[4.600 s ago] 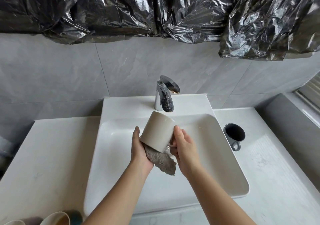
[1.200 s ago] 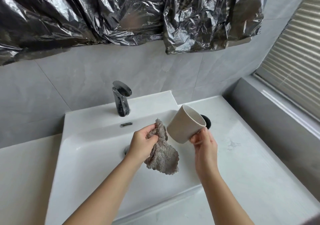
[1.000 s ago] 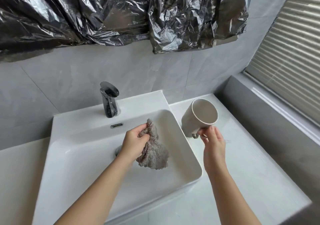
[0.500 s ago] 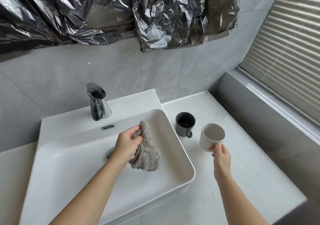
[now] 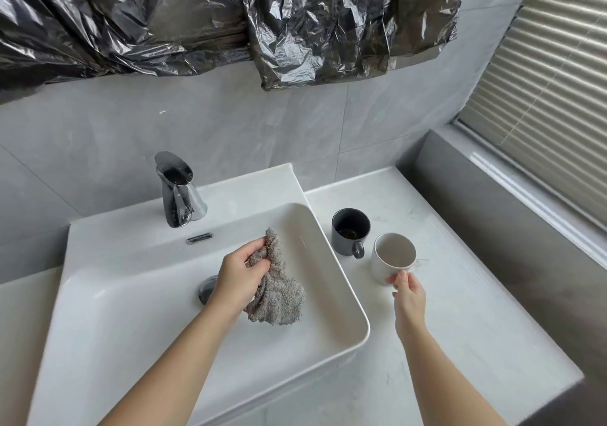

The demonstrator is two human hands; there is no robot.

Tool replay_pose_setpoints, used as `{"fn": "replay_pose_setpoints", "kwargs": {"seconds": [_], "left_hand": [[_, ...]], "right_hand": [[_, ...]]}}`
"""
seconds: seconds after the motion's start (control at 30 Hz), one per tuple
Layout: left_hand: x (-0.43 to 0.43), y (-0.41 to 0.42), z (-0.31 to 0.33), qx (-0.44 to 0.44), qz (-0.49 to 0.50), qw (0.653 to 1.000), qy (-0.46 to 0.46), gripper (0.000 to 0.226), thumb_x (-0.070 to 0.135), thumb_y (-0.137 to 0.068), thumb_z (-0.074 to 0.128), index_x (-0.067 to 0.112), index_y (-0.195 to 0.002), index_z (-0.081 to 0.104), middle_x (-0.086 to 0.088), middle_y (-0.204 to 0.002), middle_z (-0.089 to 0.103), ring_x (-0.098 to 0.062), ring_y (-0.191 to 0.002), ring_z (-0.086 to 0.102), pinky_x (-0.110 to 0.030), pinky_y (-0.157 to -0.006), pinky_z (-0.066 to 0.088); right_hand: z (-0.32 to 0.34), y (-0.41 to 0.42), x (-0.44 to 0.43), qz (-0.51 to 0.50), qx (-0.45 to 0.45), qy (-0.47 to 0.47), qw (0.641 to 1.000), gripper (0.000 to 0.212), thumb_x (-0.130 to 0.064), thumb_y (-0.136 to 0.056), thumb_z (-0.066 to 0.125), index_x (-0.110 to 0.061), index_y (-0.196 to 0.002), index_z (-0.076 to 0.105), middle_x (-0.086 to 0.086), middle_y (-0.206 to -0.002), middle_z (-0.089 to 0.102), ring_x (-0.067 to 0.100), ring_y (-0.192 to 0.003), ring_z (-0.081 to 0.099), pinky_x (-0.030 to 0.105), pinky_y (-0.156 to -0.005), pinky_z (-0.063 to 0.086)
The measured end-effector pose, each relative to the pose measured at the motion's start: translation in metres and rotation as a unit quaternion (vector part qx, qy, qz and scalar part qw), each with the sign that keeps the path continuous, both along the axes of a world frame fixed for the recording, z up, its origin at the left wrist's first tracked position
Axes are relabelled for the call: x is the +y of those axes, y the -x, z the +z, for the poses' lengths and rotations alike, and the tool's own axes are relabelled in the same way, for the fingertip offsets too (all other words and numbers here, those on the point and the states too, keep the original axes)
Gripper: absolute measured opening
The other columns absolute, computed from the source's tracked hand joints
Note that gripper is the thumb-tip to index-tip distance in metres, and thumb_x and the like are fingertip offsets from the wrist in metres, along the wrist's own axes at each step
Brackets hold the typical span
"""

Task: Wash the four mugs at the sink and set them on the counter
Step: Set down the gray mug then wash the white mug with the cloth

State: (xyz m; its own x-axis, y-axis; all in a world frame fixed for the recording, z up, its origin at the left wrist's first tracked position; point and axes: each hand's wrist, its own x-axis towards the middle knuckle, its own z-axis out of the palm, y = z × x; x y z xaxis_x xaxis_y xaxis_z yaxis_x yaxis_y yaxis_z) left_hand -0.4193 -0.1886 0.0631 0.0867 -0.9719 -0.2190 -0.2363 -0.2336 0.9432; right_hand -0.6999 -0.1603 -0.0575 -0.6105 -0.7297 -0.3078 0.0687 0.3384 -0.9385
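A beige mug (image 5: 392, 256) stands upright on the white counter (image 5: 460, 310) right of the sink (image 5: 108, 320). My right hand (image 5: 407, 292) pinches its handle at the near side. A dark grey mug (image 5: 349, 230) stands upright just behind and left of it, handle toward me. My left hand (image 5: 239, 276) hangs over the basin, shut on a crumpled grey cloth (image 5: 274, 294) that dangles above the drain (image 5: 207, 289). No other mugs are in view.
A chrome faucet (image 5: 177, 192) stands at the back of the sink, no water running. Black plastic sheeting (image 5: 230, 18) hangs on the grey tiled wall. A window ledge (image 5: 512, 192) and blinds (image 5: 551, 80) border the counter's right side.
My right hand carried the beige mug from over the basin out to the right and lowered it onto the counter beside the dark mug. My left hand kept the cloth over the sink.
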Motion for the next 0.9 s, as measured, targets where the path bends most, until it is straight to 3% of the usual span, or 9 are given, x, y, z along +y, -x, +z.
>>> {"fn": "replay_pose_setpoints", "kwargs": {"seconds": [0.17,0.23,0.37,0.43,0.5,0.6,0.73,0.9], "left_hand": [[0.0,0.005,0.0,-0.005,-0.008,1.0,-0.005,0.052,-0.007,-0.085,0.055,0.043,-0.096,0.065,0.028,-0.082,0.071,0.008,-0.077,0.064,-0.017,-0.079,0.05],[0.001,0.006,0.001,0.0,-0.009,1.0,-0.005,0.05,-0.008,-0.086,0.054,0.039,-0.1,0.066,0.03,-0.079,0.07,0.011,-0.074,0.063,-0.011,-0.074,0.048],[0.004,0.005,0.002,0.001,-0.011,1.0,0.0,0.05,-0.006,-0.087,0.055,0.041,-0.097,0.064,0.032,-0.079,0.069,0.012,-0.074,0.062,-0.014,-0.075,0.046],[0.006,0.004,0.002,-0.008,-0.015,1.0,0.003,0.047,-0.005,-0.088,0.055,0.04,-0.099,0.063,0.03,-0.084,0.068,0.007,-0.082,0.063,-0.011,-0.076,0.046],[0.01,0.001,0.003,-0.012,-0.019,1.0,0.007,0.045,-0.003,-0.088,0.055,0.036,-0.108,0.064,0.024,-0.096,0.067,-0.006,-0.093,0.064,-0.018,-0.085,0.048],[0.017,-0.012,0.006,-0.025,-0.01,0.999,0.026,0.046,-0.003,-0.088,0.056,0.038,-0.107,0.063,0.024,-0.1,0.066,-0.011,-0.1,0.064,-0.03,-0.095,0.048],[0.027,-0.05,0.02,-0.038,0.046,0.997,0.042,0.041,0.0,-0.085,0.062,0.034,-0.107,0.066,0.021,-0.095,0.068,-0.009,-0.091,0.065,-0.03,-0.091,0.049],[0.052,-0.122,0.035,-0.071,0.101,0.991,0.055,0.033,0.006,-0.083,0.067,0.033,-0.101,0.068,0.016,-0.097,0.069,-0.012,-0.091,0.066,-0.031,-0.087,0.051]], "right_hand": [[-0.01,0.003,-0.001,-0.001,0.026,-0.015,1.0,0.035,-0.02,-0.102,0.043,0.004,-0.076,0.049,0.009,-0.082,0.044,0.019,-0.073,0.039,0.033,-0.061,0.031],[-0.011,0.004,0.0,0.007,0.039,-0.006,0.999,0.036,-0.022,-0.098,0.044,0.002,-0.072,0.048,0.01,-0.08,0.041,0.019,-0.07,0.036,0.031,-0.056,0.027],[-0.007,0.004,0.001,0.011,0.025,-0.022,0.999,0.032,-0.015,-0.102,0.044,0.001,-0.076,0.051,0.015,-0.079,0.042,0.022,-0.077,0.037,0.031,-0.056,0.027],[-0.006,0.003,0.0,-0.015,0.02,-0.061,0.998,0.031,-0.02,-0.102,0.045,0.005,-0.086,0.057,0.025,-0.092,0.055,0.023,-0.082,0.047,0.032,-0.062,0.036],[0.007,-0.002,-0.001,-0.055,0.05,-0.125,0.989,0.033,-0.029,-0.098,0.05,0.0,-0.11,0.06,0.022,-0.12,0.056,0.031,-0.098,0.054,0.037,-0.08,0.043],[0.048,-0.026,0.002,-0.065,0.137,-0.173,0.973,0.045,-0.019,-0.093,0.052,-0.007,-0.135,0.048,0.016,-0.139,0.045,0.036,-0.128,0.043,0.051,-0.102,0.034],[0.085,-0.091,0.012,0.081,0.268,-0.053,0.959,0.044,-0.013,-0.09,0.05,-0.012,-0.134,0.048,0.007,-0.141,0.044,0.028,-0.132,0.038,0.047,-0.106,0.026],[0.083,-0.19,0.021,0.327,0.391,0.047,0.859,0.035,-0.02,-0.087,0.052,-0.014,-0.121,0.059,0.004,-0.128,0.052,0.028,-0.12,0.047,0.04,-0.094,0.036]]}}
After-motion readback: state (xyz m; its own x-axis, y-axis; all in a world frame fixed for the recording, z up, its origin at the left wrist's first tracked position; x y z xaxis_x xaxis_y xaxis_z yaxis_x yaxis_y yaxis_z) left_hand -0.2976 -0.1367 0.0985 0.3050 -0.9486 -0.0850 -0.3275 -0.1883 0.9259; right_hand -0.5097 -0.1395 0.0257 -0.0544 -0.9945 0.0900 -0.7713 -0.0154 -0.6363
